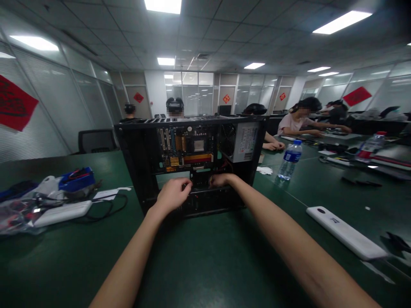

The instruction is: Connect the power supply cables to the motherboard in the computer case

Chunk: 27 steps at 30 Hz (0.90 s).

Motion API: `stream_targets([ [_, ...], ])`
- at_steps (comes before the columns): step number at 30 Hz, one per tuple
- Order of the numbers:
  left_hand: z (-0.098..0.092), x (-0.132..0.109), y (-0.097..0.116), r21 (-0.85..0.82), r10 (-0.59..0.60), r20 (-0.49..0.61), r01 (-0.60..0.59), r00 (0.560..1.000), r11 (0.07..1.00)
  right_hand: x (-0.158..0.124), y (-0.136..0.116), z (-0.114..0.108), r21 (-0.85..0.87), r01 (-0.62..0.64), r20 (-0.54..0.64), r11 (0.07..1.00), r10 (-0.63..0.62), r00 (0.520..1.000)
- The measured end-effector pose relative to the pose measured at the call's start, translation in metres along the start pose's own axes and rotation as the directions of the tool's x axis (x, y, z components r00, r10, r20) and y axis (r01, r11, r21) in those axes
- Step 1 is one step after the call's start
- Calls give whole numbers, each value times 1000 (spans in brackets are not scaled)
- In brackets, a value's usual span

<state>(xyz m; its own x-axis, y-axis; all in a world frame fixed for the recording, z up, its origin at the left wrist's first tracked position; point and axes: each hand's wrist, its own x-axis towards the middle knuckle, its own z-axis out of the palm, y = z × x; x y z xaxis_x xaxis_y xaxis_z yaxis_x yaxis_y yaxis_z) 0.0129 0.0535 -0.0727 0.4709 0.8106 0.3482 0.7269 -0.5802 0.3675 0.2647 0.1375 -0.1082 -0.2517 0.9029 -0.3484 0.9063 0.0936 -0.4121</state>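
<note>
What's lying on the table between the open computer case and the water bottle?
In the head view, a small white scrap, maybe paper, lies on the green table between computer case and water bottle.

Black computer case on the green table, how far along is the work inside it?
Done: the open black metal computer case has a dark orange-slotted motherboard and a grey power supply box mounted. In hand: left hand and right hand work in the lower bay; what they grip is hidden. Left: the open side has no panel yet.
</note>
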Motion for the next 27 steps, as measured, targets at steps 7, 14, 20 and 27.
stream_targets([
  [7,1,-1,-4,-28,-1,-14,0,1000,1000,-16,-14,-5,180,213,-419,960,-122,900],
  [14,-1,-1,-5,-174,-12,-92,-5,996,985,-20,-17,-9,441,429,-588,788,-107,802],
  [20,2,3,-5,-424,-91,-164,13,982,906,-26,-18,-13,640,494,-534,588,-121,837],
  [27,12,7,21,-797,-129,-209,-92,969,597,-41,-31,-10,682,542,-481,491,-257,838],
])
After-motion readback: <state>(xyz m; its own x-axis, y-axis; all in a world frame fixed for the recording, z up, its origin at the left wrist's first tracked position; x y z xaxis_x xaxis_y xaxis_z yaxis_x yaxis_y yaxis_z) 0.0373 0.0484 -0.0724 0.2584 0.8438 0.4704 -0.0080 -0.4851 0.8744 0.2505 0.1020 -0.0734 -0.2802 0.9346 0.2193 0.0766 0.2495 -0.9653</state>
